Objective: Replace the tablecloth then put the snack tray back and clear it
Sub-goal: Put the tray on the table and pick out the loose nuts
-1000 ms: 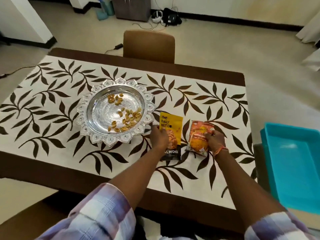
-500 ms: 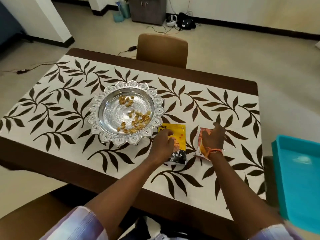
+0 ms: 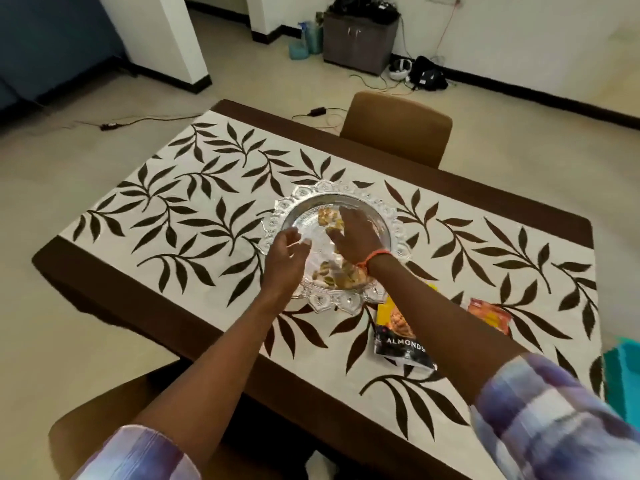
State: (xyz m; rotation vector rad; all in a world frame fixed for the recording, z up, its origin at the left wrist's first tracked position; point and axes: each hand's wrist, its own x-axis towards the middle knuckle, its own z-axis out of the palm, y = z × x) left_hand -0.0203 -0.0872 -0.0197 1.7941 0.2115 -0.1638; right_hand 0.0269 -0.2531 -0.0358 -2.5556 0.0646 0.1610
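Snack tray [image 3: 398, 233], frame centre on the tablecloth [image 3: 194, 202]: rigid, embossed, likely slippery; lift by opposite rims. Loose nuts [image 3: 341, 277] roll. Left hand [image 3: 287, 261] and right hand [image 3: 356, 239] hover released, grasping nothing.

A home dining room: a dark wooden table [image 3: 519, 199] under a leaf-patterned tablecloth [image 3: 194, 202] fills the frame's centre, with a brown chair [image 3: 398, 128] behind, a small cabinet [image 3: 360, 41] top centre, and cables on the tiled floor.
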